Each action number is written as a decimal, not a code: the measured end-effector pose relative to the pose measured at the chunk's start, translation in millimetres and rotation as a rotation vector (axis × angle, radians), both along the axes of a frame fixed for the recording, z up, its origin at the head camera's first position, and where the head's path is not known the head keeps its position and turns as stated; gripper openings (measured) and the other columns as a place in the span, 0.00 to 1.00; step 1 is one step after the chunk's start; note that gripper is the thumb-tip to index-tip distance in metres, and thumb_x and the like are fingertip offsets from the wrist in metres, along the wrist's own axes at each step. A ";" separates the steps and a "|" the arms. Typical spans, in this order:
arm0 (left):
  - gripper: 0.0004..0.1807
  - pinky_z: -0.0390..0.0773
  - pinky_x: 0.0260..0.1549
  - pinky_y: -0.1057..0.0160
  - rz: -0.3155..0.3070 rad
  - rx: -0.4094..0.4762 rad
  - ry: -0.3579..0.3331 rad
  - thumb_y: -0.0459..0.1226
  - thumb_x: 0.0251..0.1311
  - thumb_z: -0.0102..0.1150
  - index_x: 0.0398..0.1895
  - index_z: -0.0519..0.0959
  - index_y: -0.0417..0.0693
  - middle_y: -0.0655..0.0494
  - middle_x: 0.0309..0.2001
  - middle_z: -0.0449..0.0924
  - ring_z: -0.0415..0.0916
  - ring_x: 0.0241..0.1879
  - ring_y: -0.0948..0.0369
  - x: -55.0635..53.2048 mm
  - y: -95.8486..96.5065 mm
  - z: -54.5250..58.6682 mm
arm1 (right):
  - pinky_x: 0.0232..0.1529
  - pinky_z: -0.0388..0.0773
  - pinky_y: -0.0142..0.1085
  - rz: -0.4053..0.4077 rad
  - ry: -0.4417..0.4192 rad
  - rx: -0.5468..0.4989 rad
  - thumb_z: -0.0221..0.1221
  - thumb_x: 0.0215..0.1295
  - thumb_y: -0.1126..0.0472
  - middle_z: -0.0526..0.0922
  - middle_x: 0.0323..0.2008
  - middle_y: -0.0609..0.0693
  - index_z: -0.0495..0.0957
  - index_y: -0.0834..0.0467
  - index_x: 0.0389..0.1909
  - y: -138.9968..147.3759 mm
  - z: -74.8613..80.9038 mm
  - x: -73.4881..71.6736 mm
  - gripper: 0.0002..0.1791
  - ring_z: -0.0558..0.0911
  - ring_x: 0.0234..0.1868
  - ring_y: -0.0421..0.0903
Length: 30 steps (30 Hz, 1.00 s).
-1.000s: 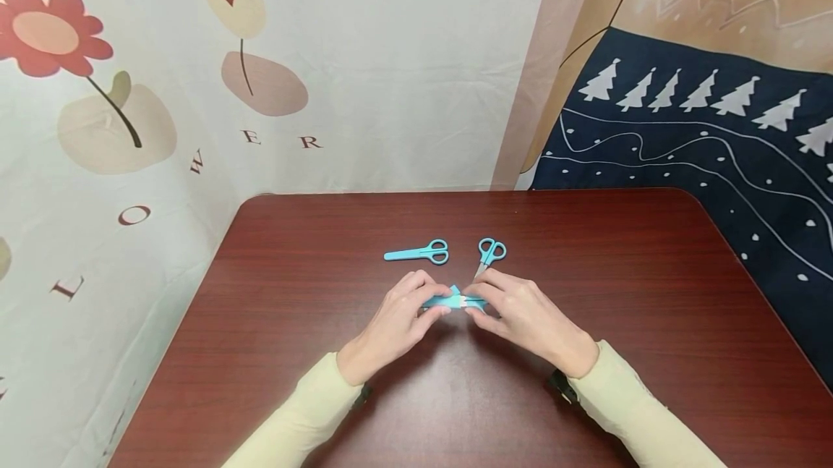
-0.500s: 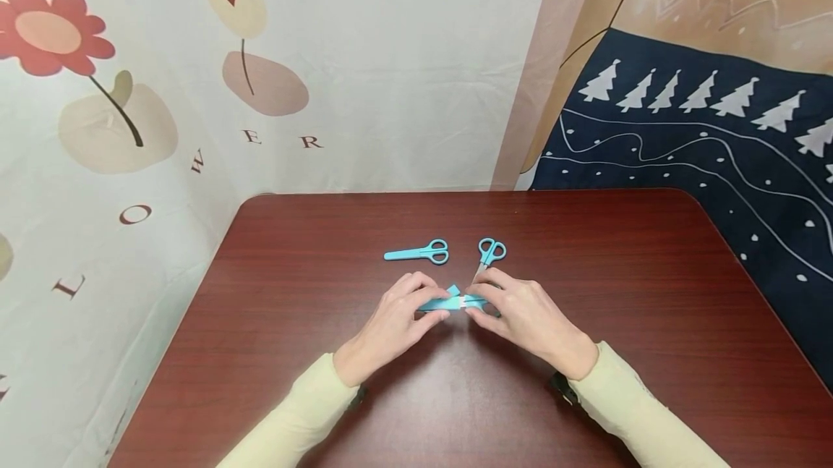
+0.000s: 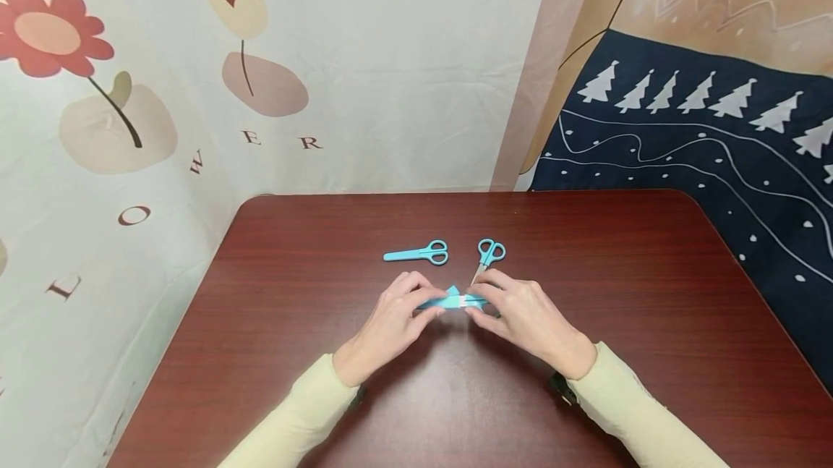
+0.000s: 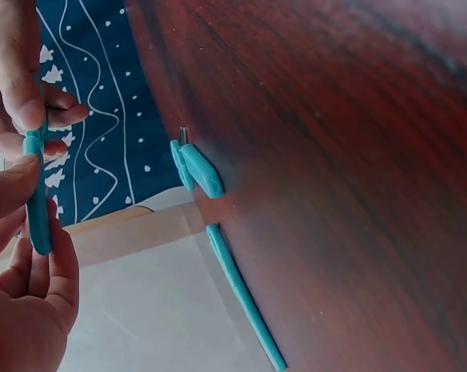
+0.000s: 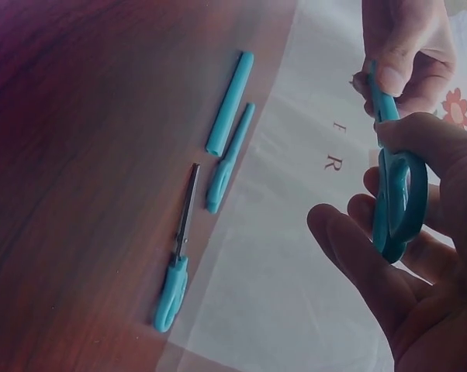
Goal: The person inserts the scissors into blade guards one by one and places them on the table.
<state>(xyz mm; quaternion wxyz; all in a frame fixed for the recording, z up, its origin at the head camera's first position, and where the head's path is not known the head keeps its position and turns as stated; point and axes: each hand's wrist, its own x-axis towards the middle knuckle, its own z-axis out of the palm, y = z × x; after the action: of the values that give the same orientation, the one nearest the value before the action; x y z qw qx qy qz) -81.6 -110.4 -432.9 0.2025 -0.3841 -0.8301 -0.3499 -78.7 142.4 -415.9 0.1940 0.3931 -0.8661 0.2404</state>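
In the head view, my left hand point(image 3: 397, 316) and right hand point(image 3: 523, 312) meet over the table. Between them is a pair of blue scissors point(image 5: 400, 198) with its blade cover point(image 4: 36, 205) over the blades. My left thumb and fingers pinch the cover. My right hand grips the scissors by the handles, its thumb pressing near the base of the blades. A narrow pale gap shows between cover and handles. Beyond the hands lie bare-bladed scissors point(image 3: 491, 251), covered scissors point(image 3: 416, 252) and a loose blue cover point(image 5: 230, 105), which my left fingers partly hide in the head view.
The dark red wooden table point(image 3: 312, 236) has rounded far corners. A pale cloth with flower prints point(image 3: 390, 77) hangs behind it, and a navy cloth with white trees point(image 3: 670, 142) hangs at the right.
My left hand has shifted very slightly left over the last second. Both hands keep their hold on the scissors and cover; the things on the table have not moved.
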 end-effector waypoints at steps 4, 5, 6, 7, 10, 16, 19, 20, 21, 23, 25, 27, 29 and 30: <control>0.14 0.74 0.35 0.65 -0.005 0.003 0.012 0.29 0.53 0.78 0.43 0.88 0.43 0.56 0.36 0.77 0.70 0.36 0.59 -0.6 1.1 1.1 | 0.26 0.78 0.27 -0.005 0.023 -0.004 0.77 0.56 0.60 0.81 0.43 0.48 0.85 0.57 0.39 0.1 -0.5 -0.2 0.13 0.80 0.25 0.36; 0.14 0.74 0.35 0.65 -0.007 0.002 0.013 0.29 0.53 0.77 0.43 0.88 0.43 0.57 0.36 0.76 0.70 0.36 0.60 -0.8 1.4 1.2 | 0.26 0.78 0.27 -0.006 0.027 -0.007 0.77 0.56 0.60 0.82 0.43 0.48 0.85 0.58 0.39 0.1 -0.6 -0.2 0.13 0.80 0.25 0.36; 0.13 0.74 0.35 0.66 -0.009 0.000 0.014 0.29 0.53 0.77 0.43 0.88 0.43 0.57 0.35 0.76 0.70 0.36 0.60 -1.0 1.6 1.6 | 0.26 0.79 0.27 -0.006 0.031 -0.008 0.77 0.55 0.61 0.82 0.43 0.48 0.86 0.58 0.39 0.1 -0.7 -0.2 0.13 0.81 0.25 0.36; 0.13 0.74 0.35 0.66 -0.010 -0.003 0.013 0.30 0.54 0.77 0.43 0.88 0.43 0.57 0.35 0.76 0.69 0.36 0.60 -1.0 1.8 2.2 | 0.27 0.79 0.28 -0.007 0.033 -0.009 0.77 0.55 0.61 0.82 0.43 0.48 0.86 0.58 0.39 0.1 -0.8 -0.3 0.14 0.81 0.26 0.36; 0.13 0.73 0.35 0.66 -0.014 -0.006 0.016 0.30 0.54 0.77 0.43 0.88 0.42 0.57 0.36 0.76 0.69 0.36 0.60 -1.5 2.4 2.5 | 0.26 0.79 0.28 -0.006 0.038 -0.011 0.77 0.55 0.60 0.82 0.43 0.49 0.86 0.59 0.40 0.2 -1.3 -0.4 0.14 0.81 0.25 0.37; 0.13 0.73 0.35 0.67 -0.021 -0.017 0.013 0.30 0.55 0.76 0.44 0.87 0.42 0.56 0.36 0.75 0.69 0.36 0.60 -1.7 3.7 2.8 | 0.27 0.80 0.29 0.006 0.045 -0.018 0.77 0.55 0.61 0.83 0.43 0.49 0.85 0.59 0.40 0.1 -1.3 -0.7 0.14 0.81 0.26 0.38; 0.13 0.73 0.35 0.67 -0.021 -0.024 0.010 0.30 0.56 0.76 0.44 0.87 0.42 0.56 0.36 0.75 0.68 0.36 0.60 -1.5 4.2 2.6 | 0.26 0.79 0.29 0.010 0.051 -0.020 0.78 0.54 0.61 0.83 0.42 0.49 0.85 0.60 0.39 -0.1 -1.6 -0.5 0.14 0.81 0.25 0.38; 0.13 0.73 0.35 0.67 -0.021 -0.025 0.010 0.30 0.56 0.76 0.44 0.87 0.42 0.56 0.36 0.75 0.68 0.36 0.60 -1.5 4.4 2.2 | 0.26 0.79 0.29 0.011 0.051 -0.020 0.78 0.54 0.61 0.83 0.42 0.49 0.85 0.60 0.39 0.0 -1.7 -0.5 0.14 0.82 0.25 0.38; 0.12 0.73 0.35 0.67 -0.021 -0.027 0.011 0.30 0.56 0.76 0.44 0.87 0.42 0.56 0.35 0.75 0.68 0.36 0.60 -1.5 4.5 2.0 | 0.26 0.79 0.29 0.011 0.051 -0.019 0.78 0.54 0.61 0.83 0.42 0.49 0.85 0.60 0.39 -0.1 -1.8 -0.4 0.14 0.82 0.25 0.39; 0.13 0.73 0.35 0.66 -0.022 -0.030 0.011 0.30 0.56 0.76 0.44 0.87 0.42 0.56 0.35 0.75 0.68 0.36 0.60 -1.4 4.8 2.0 | 0.26 0.80 0.29 0.010 0.052 -0.017 0.78 0.54 0.61 0.83 0.42 0.49 0.85 0.60 0.39 -0.2 -1.9 -0.3 0.14 0.82 0.25 0.39; 0.12 0.72 0.35 0.66 -0.021 -0.034 0.013 0.31 0.56 0.76 0.44 0.87 0.42 0.56 0.35 0.75 0.68 0.36 0.60 -1.3 5.1 2.2 | 0.26 0.80 0.29 0.008 0.050 -0.013 0.78 0.54 0.61 0.83 0.42 0.49 0.85 0.60 0.39 -0.3 -1.9 -0.1 0.14 0.82 0.25 0.39; 0.12 0.72 0.35 0.66 -0.020 -0.038 0.016 0.31 0.55 0.76 0.44 0.87 0.42 0.56 0.34 0.74 0.68 0.36 0.60 -1.2 5.5 2.6 | 0.27 0.80 0.29 0.005 0.048 -0.010 0.77 0.55 0.61 0.83 0.42 0.49 0.85 0.60 0.40 -0.6 -1.7 0.1 0.14 0.82 0.26 0.39; 0.12 0.72 0.35 0.66 -0.018 -0.043 0.015 0.31 0.56 0.76 0.44 0.87 0.42 0.56 0.34 0.74 0.68 0.36 0.60 -0.9 5.9 3.6 | 0.27 0.80 0.29 0.003 0.051 -0.009 0.77 0.55 0.61 0.83 0.42 0.49 0.85 0.60 0.40 -0.6 -1.6 0.2 0.14 0.82 0.26 0.39; 0.12 0.72 0.35 0.66 -0.017 -0.043 0.015 0.32 0.56 0.76 0.43 0.87 0.42 0.56 0.34 0.74 0.68 0.36 0.60 -0.8 6.1 3.9 | 0.27 0.80 0.29 0.003 0.051 -0.010 0.77 0.55 0.61 0.83 0.42 0.49 0.85 0.60 0.39 -0.6 -1.6 0.3 0.14 0.82 0.26 0.39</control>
<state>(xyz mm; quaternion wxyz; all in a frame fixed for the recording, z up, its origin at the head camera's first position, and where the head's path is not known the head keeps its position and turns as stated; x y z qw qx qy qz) -82.4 -104.3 -429.1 0.1973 -0.3982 -0.8326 -0.3306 -78.4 141.8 -417.5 0.2178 0.3995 -0.8590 0.2346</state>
